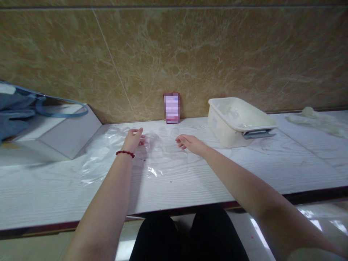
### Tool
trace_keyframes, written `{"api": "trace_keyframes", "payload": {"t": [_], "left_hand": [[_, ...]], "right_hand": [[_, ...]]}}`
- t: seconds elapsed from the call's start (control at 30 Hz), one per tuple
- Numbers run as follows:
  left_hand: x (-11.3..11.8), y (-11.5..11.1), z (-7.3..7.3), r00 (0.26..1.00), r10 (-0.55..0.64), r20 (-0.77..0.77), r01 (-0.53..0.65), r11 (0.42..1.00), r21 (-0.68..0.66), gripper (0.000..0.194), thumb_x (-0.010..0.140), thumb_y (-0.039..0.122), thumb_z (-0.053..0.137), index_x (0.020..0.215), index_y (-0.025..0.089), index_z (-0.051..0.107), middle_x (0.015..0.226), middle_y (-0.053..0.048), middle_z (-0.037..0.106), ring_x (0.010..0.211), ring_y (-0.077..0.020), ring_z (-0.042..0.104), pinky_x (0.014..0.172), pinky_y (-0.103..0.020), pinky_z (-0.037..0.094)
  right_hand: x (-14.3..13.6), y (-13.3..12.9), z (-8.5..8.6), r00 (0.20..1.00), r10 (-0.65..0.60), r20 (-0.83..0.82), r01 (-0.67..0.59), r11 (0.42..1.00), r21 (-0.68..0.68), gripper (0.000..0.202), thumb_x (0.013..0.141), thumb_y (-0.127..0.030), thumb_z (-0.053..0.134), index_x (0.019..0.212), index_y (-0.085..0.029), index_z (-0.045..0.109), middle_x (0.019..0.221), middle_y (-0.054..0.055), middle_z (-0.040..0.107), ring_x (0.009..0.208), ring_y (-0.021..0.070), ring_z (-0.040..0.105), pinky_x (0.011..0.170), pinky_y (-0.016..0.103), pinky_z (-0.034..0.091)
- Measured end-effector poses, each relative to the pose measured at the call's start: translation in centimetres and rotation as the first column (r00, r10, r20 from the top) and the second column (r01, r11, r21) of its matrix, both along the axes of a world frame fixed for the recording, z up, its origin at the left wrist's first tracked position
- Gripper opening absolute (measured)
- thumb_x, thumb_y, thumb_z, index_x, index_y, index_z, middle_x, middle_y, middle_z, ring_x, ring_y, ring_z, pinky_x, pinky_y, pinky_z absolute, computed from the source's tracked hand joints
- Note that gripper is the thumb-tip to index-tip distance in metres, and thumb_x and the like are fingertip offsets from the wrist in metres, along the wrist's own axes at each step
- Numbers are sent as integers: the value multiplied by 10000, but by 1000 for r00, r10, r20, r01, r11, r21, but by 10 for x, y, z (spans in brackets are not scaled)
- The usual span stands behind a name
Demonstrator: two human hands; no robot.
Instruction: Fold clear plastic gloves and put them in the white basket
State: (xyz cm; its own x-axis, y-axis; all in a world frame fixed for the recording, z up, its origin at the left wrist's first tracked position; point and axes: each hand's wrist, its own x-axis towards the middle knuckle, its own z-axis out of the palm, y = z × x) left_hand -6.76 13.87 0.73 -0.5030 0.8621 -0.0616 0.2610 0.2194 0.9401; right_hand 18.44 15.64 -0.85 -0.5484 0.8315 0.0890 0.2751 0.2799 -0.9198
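Observation:
My left hand (134, 139), with a dark red bead bracelet (125, 154) at its wrist, hovers low at the left edge of a clear plastic bag (160, 159). Its thumb stands apart from its loosely curled fingers. At the upper right side of that bag, my right hand (190, 143) has its fingers bent together on the thin film; the exact contact is hard to see. Another clear plastic bag (100, 159) lies crumpled under and left of my left forearm. Both bags rest on the white wood-grain table (174, 194).
A phone (172, 108) with a blurred screen leans on the brown marbled wall (174, 54). To the right stands a cream plastic bin (225, 128) with a grey latch and clear film inside. A white box (67, 134) and a blue bag (16, 112) occupy the left. Crumpled translucent material (320, 121) lies far right.

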Motion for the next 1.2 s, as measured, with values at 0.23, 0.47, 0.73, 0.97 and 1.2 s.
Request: {"api": "trace_keyframes", "payload": {"t": [0.23, 0.47, 0.73, 0.97, 1.2], "left_hand": [[-8, -8, -6, 966, -142, -217, 122, 987, -105, 810, 529, 238, 692, 1226, 170, 286, 835, -47, 594, 579, -100, 558, 560, -227, 459], [-4, -13, 1, 816, -246, -523, 216, 969, -118, 753, 553, 190, 617, 1240, 182, 310, 860, -30, 592, 649, -110, 564, 550, -194, 443], [-2, -13, -1, 800, -380, -465, 360, 923, -134, 552, 593, 263, 597, 1111, 185, 422, 799, -18, 610, 713, -142, 590, 609, -240, 472], [8, -12, -2, 690, -357, -630, 332, 929, -164, 259, 635, 334, 550, 855, 197, 551, 717, -1, 620, 680, -146, 579, 616, -240, 437], [17, -14, 1, 622, -337, -707, 347, 928, -137, 204, 689, 401, 479, 679, 206, 539, 635, 0, 593, 602, -143, 546, 547, -238, 393]], "right_hand": [[0, 1, -1, 1000, 16, 17, -16, 1000, 15, 327, 867, -360, 307, 903, -148, 553, 871, 61, 584, 707, 87, 550, 603, 215, 482], [-1, 0, 1, 1000, 6, 29, -7, 1000, 7, 318, 864, -351, 312, 890, -143, 551, 867, 65, 578, 711, 93, 547, 598, 214, 481], [0, 4, -6, 999, 31, 27, -32, 998, 48, 313, 863, -359, 318, 908, -158, 554, 851, 45, 578, 681, 76, 540, 560, 184, 458], [1, -6, 12, 984, -4, 178, -51, 952, 301, 271, 843, -358, 366, 903, -181, 563, 790, 20, 595, 712, 104, 537, 637, 226, 429], [-24, -24, 25, 923, -219, 315, -19, 794, 608, 389, 726, -367, 557, 1049, -162, 486, 952, 74, 560, 913, 187, 484, 801, 324, 387]]}}
